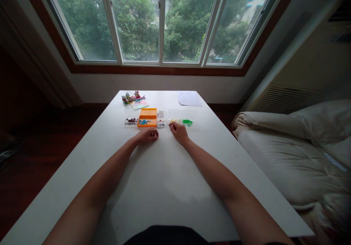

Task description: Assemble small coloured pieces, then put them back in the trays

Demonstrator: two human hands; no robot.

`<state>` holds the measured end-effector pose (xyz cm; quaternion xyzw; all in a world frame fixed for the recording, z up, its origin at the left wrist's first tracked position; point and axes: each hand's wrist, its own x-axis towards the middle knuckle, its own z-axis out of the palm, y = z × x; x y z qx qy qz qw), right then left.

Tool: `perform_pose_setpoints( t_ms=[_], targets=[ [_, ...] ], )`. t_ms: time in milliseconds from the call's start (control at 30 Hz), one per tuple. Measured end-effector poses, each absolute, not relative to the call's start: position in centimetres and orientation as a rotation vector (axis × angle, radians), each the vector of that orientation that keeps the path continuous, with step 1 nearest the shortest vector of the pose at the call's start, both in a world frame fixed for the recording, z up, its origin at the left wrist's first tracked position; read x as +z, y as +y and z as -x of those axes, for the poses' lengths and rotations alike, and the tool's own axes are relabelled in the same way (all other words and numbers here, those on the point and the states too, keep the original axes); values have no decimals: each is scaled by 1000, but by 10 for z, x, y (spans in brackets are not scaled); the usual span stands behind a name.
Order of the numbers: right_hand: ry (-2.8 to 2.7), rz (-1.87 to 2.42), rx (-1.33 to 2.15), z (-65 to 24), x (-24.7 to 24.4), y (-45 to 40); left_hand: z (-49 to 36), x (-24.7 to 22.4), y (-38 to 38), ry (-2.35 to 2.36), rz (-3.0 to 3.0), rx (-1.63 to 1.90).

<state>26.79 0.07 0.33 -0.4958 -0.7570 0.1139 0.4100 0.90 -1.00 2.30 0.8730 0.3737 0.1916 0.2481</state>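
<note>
My left hand (148, 135) rests on the white table just in front of an orange tray (148, 112), its fingers curled; whether it holds anything is too small to tell. Blue pieces (143, 122) lie in the tray. My right hand (178, 131) is pinched at the near edge of a clear box holding pale pieces (176, 121) and green pieces (187, 122); what is between its fingertips cannot be made out. Dark pieces (132, 120) sit in a clear compartment left of the tray. Between the tray and the right box is a small ring-like item (160, 126).
Small colourful figures (134, 97) and a patterned card (139, 104) lie at the back left of the white table (159, 186). White paper sheets (189, 98) are at the back right. A padded sofa (290, 153) stands to the right, a window beyond the table.
</note>
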Motion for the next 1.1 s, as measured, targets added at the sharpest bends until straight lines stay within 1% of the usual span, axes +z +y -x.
perform_pose_setpoints(
  t_ms=[300,533,767,1100],
  targets=[
    [-2042,1180,310,-264,6,-8,-10,15,-9,1169,-2347,568],
    [-2408,971,338,-241,13,-28,0,9,-3,1334,-2326,738],
    [-2493,961,195,-230,6,-33,3,5,1,1398,-2325,769],
    [-2520,971,107,-229,9,-34,1,4,-1,1381,-2352,764]
  ],
)
